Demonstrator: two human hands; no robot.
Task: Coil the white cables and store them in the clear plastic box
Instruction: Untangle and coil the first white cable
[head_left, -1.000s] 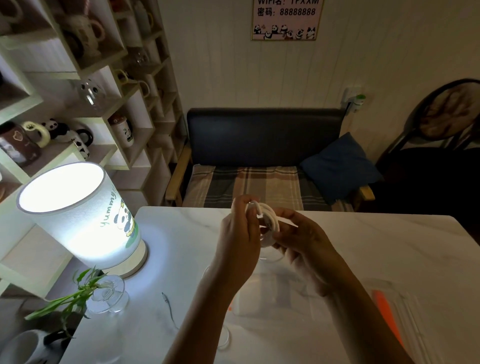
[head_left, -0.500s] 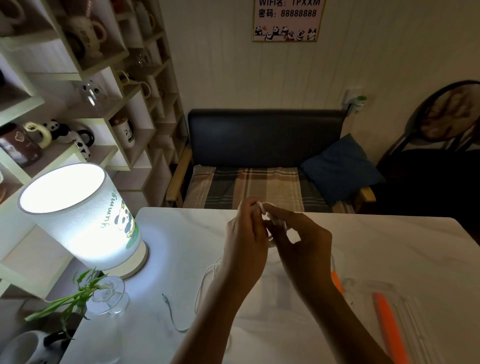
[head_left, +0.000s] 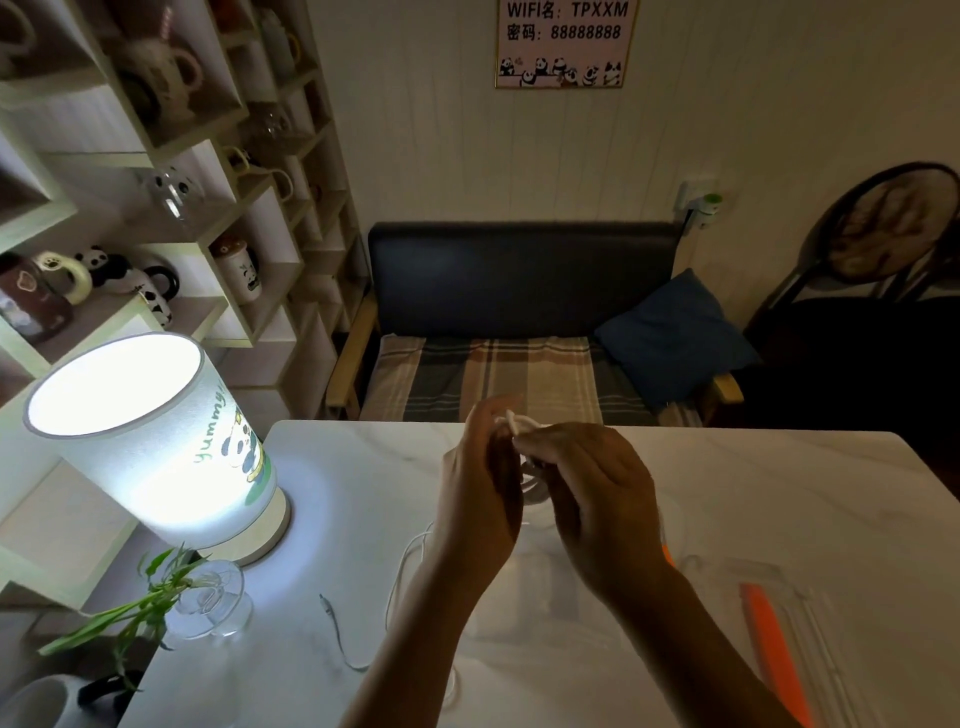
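Both hands are raised together over the middle of the white marble table (head_left: 779, 493). My left hand (head_left: 480, 499) and my right hand (head_left: 587, 499) pinch a white cable (head_left: 514, 423) between their fingertips; small loops of it show between the palms. The cable's loose tail (head_left: 402, 571) hangs down to the tabletop and ends in a plug lying near the lamp. The clear plastic box (head_left: 540, 587) stands on the table below my hands, faint and partly hidden by my forearms. Its clear lid (head_left: 800, 613) with an orange strip lies to the right.
A lit lamp (head_left: 156, 447) with a panda print stands at the table's left edge. A glass vase with a green plant (head_left: 208, 603) is in front of it. Shelves with mugs (head_left: 156, 208) line the left wall; a sofa (head_left: 519, 338) sits beyond the table.
My right hand has swung over the coil and closed against my left fingertips. The open loop seen a second ago is now bunched between the hands, and more of the tail hangs down on the left.
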